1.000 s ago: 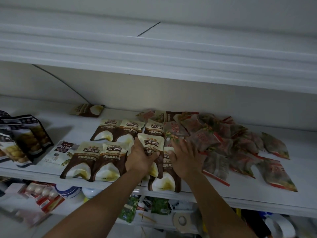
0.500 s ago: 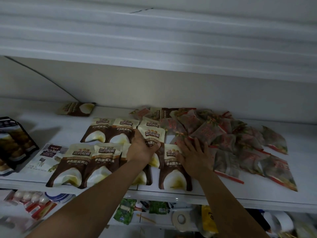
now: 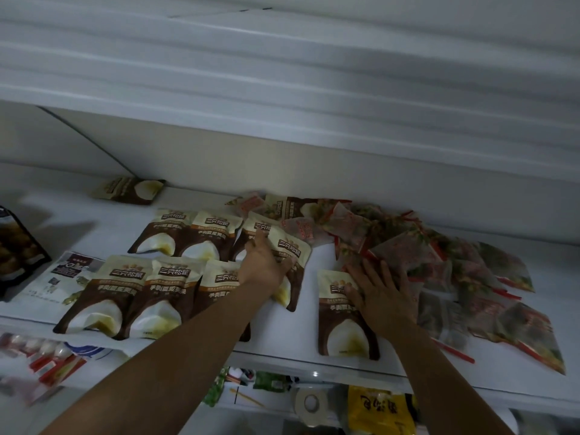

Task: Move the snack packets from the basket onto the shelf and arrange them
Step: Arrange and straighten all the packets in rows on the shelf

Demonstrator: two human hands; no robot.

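Brown-and-cream snack packets (image 3: 163,293) lie in two rows on the white shelf (image 3: 314,365). My left hand (image 3: 263,265) grips one such packet (image 3: 290,255), tilted, between the rows. My right hand (image 3: 379,293) lies flat with spread fingers on the top of another brown-and-cream packet (image 3: 342,328) set apart to the right, its fingertips reaching a heap of reddish translucent packets (image 3: 439,265). No basket is in view.
A lone brown packet (image 3: 131,189) lies at the back left. Dark packets (image 3: 15,249) stand at the left edge beside a flat white leaflet (image 3: 53,277). An upper shelf (image 3: 282,89) overhangs. Below are a tape roll (image 3: 310,403), a yellow bag (image 3: 379,412) and red-white items (image 3: 40,353).
My right hand has slid its brown packet to the right, opening a gap. My left hand has shifted its packet back and to the right. The view moved closer.
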